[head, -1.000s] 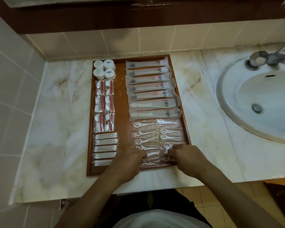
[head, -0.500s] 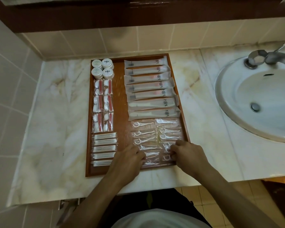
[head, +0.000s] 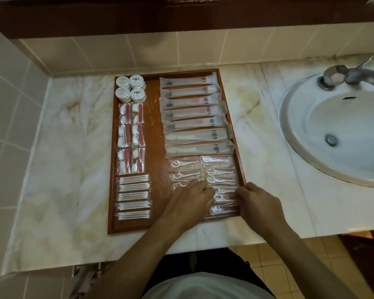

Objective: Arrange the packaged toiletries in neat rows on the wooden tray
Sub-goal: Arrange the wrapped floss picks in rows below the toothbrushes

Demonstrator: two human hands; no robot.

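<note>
Tray: wooden tray (head: 156, 147), reddish-brown with a raised rim, lies on the marble surface (head: 69, 147) under our hands and reaches away from them toward the tiled wall.
Floss picks: clear packets with white floss picks (head: 219, 171) sit in two columns, the nearest ones under our fingers, the rest just beyond them.
Toothbrush sleeves: frosted long sleeves (head: 194, 115) lie crosswise in one stack of rows, beyond the floss picks.
Cotton swabs: five clear packets of white swabs (head: 133, 197) lie in a column just left of our left hand.
Red-and-white packets: six small packets (head: 131, 138) stand in pairs beyond the swabs.
Jars: four round white jars (head: 130, 88) fill the far left corner.
Left hand: our left hand (head: 190, 203) rests palm down, fingers lightly bent on the floss packets.
Right hand: our right hand (head: 257, 203) has curled fingers pinching the packets' right edge by the tray rim.
Sink: white basin (head: 337, 130) lies well right of our right hand.
</note>
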